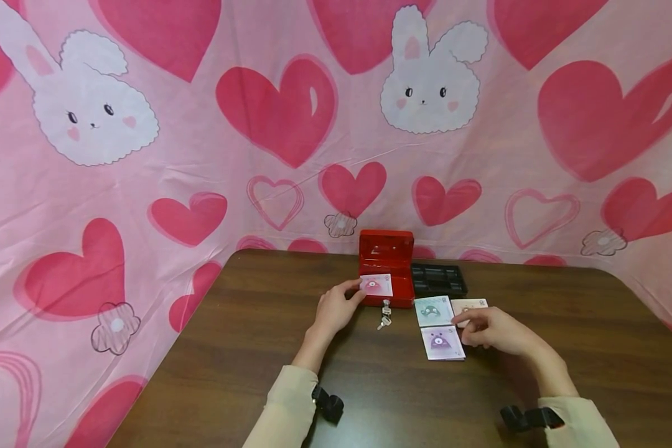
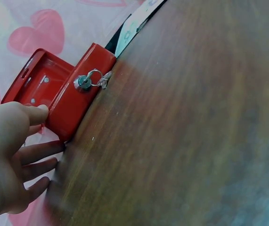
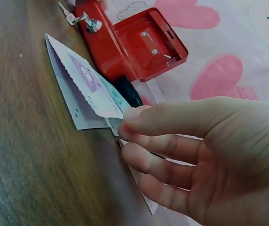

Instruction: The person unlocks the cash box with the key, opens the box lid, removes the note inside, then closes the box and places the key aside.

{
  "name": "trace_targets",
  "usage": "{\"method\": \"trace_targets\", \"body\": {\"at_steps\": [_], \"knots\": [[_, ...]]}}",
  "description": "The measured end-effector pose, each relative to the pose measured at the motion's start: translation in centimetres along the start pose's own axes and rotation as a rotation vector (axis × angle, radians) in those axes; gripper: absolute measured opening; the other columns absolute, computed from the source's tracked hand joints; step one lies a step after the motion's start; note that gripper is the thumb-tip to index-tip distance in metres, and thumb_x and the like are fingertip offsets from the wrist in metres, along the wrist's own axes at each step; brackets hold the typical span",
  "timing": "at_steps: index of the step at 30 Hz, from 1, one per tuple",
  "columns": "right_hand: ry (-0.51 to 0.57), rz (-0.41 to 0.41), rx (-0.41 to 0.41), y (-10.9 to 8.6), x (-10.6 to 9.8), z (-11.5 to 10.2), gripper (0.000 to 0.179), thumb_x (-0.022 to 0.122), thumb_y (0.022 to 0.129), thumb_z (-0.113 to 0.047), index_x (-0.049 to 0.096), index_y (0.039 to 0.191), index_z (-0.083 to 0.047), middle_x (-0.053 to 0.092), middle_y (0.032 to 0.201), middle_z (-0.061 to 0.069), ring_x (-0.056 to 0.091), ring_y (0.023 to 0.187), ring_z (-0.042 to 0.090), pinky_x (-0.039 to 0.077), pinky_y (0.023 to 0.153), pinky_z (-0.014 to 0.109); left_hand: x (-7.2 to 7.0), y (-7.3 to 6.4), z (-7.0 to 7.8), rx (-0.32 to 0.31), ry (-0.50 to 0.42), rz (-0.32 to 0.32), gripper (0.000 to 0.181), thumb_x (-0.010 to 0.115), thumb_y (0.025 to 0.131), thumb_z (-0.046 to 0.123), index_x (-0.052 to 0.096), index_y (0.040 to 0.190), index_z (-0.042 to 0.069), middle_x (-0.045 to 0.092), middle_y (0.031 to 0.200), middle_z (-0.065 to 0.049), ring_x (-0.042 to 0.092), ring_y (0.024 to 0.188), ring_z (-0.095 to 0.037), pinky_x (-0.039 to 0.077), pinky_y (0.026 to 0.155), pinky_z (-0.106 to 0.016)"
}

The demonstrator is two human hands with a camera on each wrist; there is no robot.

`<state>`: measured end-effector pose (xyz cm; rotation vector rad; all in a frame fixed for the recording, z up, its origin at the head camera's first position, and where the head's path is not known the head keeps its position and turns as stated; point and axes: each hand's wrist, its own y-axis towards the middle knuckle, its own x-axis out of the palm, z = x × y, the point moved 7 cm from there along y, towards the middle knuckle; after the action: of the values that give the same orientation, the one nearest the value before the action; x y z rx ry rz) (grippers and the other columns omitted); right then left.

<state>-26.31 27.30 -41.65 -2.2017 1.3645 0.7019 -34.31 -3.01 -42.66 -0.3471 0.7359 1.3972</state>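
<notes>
Pinched at left edge by left hand (image 1: pixel 336 308): pink paper note (image 1: pixel 376 285), long axis left-right, above open red metal box (image 1: pixel 401 302); right hand (image 1: pixel 497 330) half-curled, hold indiscernible.

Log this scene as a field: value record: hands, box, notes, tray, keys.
left hand: pinches pink printed paper note at the open red metal box
box lid: raised
silver metal keys: hanging at the box's front lock
black rectangular tray: right of the box
right hand: fingertips at the green printed paper note; grip unclear
purple printed paper note: below the green one in head view
cream printed paper note: right of the green one, partly behind right hand
surface: brown wood-grain table
</notes>
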Motion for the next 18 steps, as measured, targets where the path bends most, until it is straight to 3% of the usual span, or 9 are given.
{"method": "trace_targets", "body": {"at_steps": [9, 18], "knots": [[-0.099, 0.126, -0.017, 0.3, -0.8, -1.6, 0.032, 0.069, 0.091, -0.017, 0.067, 0.119, -0.001, 0.064, 0.084, 0.003, 0.056, 0.07, 0.008, 0.05, 0.062, 0.024, -0.1, 0.0, -0.1, -0.003, 0.002, 0.008, 0.039, 0.063, 0.096, 0.034, 0.065, 0.133, 0.02, 0.068, 0.13, -0.004, 0.06, 0.126, -0.029, 0.032, 0.111, -0.062], [-0.178, 0.252, -0.034, 1.4, -0.8, -3.0, 0.024, 0.068, 0.091, -0.017, 0.072, 0.112, -0.007, 0.069, 0.087, 0.0, 0.057, 0.072, 0.011, 0.051, 0.062, 0.023, 0.0, -0.1, 0.0, 0.015, -0.004, 0.021, 0.038, 0.063, 0.096, 0.033, 0.066, 0.132, 0.02, 0.069, 0.128, -0.002, 0.061, 0.124, -0.027, 0.04, 0.105, -0.052]]}}
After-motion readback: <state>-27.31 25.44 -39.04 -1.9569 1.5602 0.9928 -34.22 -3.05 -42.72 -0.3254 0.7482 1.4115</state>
